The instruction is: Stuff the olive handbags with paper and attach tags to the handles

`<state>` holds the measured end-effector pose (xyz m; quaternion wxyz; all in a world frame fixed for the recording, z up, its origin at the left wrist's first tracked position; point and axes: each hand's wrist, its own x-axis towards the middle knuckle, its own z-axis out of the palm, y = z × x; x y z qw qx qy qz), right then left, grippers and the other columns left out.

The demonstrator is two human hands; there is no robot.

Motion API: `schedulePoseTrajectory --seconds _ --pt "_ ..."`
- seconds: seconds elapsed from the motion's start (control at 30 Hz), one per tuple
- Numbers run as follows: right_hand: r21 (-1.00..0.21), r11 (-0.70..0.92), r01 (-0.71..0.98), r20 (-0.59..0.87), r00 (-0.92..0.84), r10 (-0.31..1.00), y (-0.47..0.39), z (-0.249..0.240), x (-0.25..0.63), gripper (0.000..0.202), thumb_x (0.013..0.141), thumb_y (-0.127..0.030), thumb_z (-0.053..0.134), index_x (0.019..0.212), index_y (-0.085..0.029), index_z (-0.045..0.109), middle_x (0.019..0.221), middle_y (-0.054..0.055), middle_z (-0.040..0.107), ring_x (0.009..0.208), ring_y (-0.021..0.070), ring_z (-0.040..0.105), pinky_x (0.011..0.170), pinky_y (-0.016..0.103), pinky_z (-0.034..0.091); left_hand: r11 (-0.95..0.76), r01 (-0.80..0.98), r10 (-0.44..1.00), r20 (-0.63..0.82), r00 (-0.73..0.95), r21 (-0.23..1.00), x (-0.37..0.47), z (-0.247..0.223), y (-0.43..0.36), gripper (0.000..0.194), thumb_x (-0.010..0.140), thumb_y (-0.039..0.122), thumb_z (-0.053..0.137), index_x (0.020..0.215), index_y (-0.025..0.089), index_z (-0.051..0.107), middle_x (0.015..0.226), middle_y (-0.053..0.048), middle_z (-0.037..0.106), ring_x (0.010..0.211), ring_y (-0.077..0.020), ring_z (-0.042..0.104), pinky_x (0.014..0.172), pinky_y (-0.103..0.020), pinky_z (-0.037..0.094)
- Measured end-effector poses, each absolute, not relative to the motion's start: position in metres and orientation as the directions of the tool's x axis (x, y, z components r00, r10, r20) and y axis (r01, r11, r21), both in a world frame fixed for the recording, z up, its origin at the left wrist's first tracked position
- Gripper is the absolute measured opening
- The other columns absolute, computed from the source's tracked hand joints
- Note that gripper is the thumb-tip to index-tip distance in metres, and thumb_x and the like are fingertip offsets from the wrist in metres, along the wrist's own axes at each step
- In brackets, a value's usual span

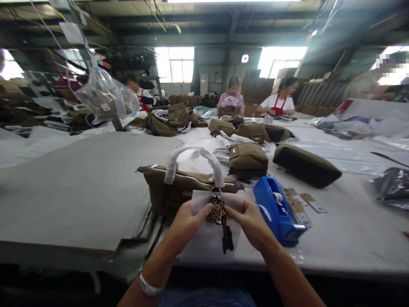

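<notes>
A leopard-print bag charm hangs by a metal ring from the paper-wrapped handle of an olive handbag. A black tassel-like piece dangles below it. Behind the charm lies a thin white paper sheet. My left hand is closed on the sheet and charm from the left, its thumb on the charm's edge. From the other side my right hand pinches them too, its thumb at the charm's right edge. The fingers of both hands are partly hidden behind the paper. The handbag stands upright with its zipper closed.
Right of my hands stands a blue tape dispenser, with cardboard tags beside it. Large grey sheets are stacked on the left. More olive bags lie farther back. Several people work across the table.
</notes>
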<state>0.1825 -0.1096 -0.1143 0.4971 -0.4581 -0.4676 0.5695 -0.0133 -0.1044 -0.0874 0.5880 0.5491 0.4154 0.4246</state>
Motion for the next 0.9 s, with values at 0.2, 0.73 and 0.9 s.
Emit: schedulePoseTrajectory --seconds 0.2,0.73,0.9 --pt "-0.982 0.076 0.175 0.089 0.071 0.993 -0.109 -0.107 0.172 0.040 0.075 -0.042 0.083 0.107 -0.019 0.079 0.103 0.009 0.080 0.095 0.0320 0.074 0.087 0.045 0.060 0.058 -0.096 0.954 -0.027 0.300 0.994 -0.008 -0.089 -0.106 0.038 0.087 0.034 0.075 0.121 0.017 0.075 0.121 -0.007 0.077 0.114 -0.0303 0.071 0.101 -0.038 0.054" --pt "-0.900 -0.219 -0.376 -0.128 -0.253 0.959 -0.125 -0.146 0.196 0.035 0.082 -0.044 0.080 0.107 -0.020 0.077 0.103 0.008 0.078 0.100 0.0282 0.072 0.088 0.039 0.057 0.041 -0.015 0.966 -0.035 0.257 0.999 -0.016 -0.088 -0.102 0.037 0.084 0.032 0.077 0.117 0.015 0.076 0.117 -0.008 0.078 0.112 -0.0302 0.072 0.100 -0.038 0.056" --pt "-0.989 0.061 -0.132 0.020 0.298 0.954 -0.143 -0.162 0.193 0.036 0.089 -0.053 0.069 0.106 -0.022 0.073 0.109 0.008 0.074 0.098 0.0255 0.069 0.087 0.040 0.057 0.044 -0.008 0.969 -0.041 0.243 0.999 -0.017 -0.087 -0.103 0.039 0.083 0.031 0.077 0.119 0.015 0.076 0.119 -0.008 0.077 0.115 -0.0302 0.071 0.103 -0.039 0.054"
